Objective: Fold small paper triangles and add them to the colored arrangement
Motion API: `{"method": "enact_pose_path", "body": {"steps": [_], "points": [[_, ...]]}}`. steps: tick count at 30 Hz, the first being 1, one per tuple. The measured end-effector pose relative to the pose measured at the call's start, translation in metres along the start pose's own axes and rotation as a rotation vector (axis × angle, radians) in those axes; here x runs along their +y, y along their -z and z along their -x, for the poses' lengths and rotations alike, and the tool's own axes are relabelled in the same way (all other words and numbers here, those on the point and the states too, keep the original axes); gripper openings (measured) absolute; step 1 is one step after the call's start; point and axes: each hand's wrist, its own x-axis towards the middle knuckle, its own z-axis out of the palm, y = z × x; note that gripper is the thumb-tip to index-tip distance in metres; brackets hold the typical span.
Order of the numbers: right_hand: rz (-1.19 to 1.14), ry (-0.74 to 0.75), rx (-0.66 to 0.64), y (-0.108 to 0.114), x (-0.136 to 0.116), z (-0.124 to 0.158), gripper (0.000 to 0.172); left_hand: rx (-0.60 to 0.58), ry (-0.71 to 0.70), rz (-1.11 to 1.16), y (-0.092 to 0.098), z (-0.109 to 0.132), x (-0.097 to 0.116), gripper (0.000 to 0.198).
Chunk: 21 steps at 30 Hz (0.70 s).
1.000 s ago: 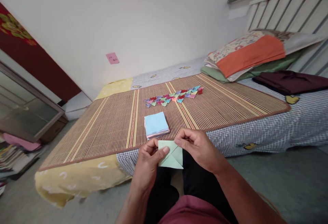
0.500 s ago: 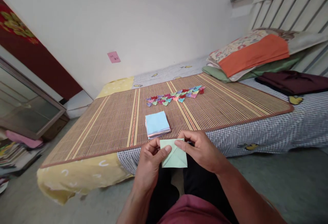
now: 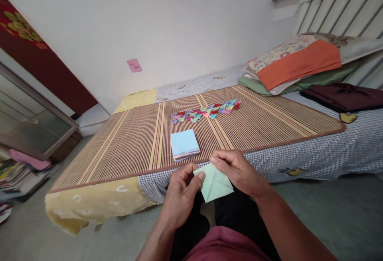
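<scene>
A pale green square of folded paper [image 3: 216, 185], with crease lines meeting near its middle, is held over my lap in front of the bed's edge. My left hand [image 3: 183, 195] pinches its left corner between thumb and fingers. At the top corner, my right hand [image 3: 239, 171] grips the paper with thumb and forefinger. Just beyond my hands lies a stack of paper squares [image 3: 184, 143], light blue on top. Farther back, several small folded paper pieces [image 3: 206, 112] in many colours sit in slanting rows on the mat.
A striped bamboo mat [image 3: 128, 145] covers the bed. Pillows [image 3: 299, 67] and a folded dark maroon cloth [image 3: 344, 97] lie at the right end, near a white headboard. A glass-fronted cabinet [image 3: 32, 109] stands at the left, and a pink note [image 3: 134, 65] is on the wall.
The green paper has turned clockwise, from nearly square-on to standing diagonally, and shifted slightly right. My right hand's grip is now at its top corner. The view has moved a little.
</scene>
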Motion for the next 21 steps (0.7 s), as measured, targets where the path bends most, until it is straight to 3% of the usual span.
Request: {"method": "enact_pose_path", "body": {"steps": [4, 7, 11, 13, 16, 21], "points": [[-0.250, -0.061, 0.117, 0.002, 0.007, -0.004, 0.037, 0.122, -0.030, 0.033, -0.002, -0.003, -0.001, 0.033], [-0.391, -0.053, 0.191, 0.002, 0.015, -0.005, 0.045, 0.282, -0.074, 0.090, -0.002, -0.008, -0.003, 0.032], [-0.333, -0.155, -0.049, -0.013, 0.021, -0.002, 0.041, 0.412, -0.062, 0.209, -0.001, -0.014, -0.010, 0.031], [-0.303, -0.146, -0.087, -0.024, 0.023, -0.001, 0.037, 0.431, -0.058, 0.260, -0.001, -0.016, -0.014, 0.029], [-0.292, -0.119, -0.035, -0.038, 0.024, -0.001, 0.032, 0.446, -0.048, 0.349, -0.003, -0.019, -0.017, 0.026], [-0.205, -0.085, 0.007, -0.040, 0.024, -0.001, 0.020, 0.395, 0.016, 0.527, -0.004, -0.019, -0.011, 0.027]]}}
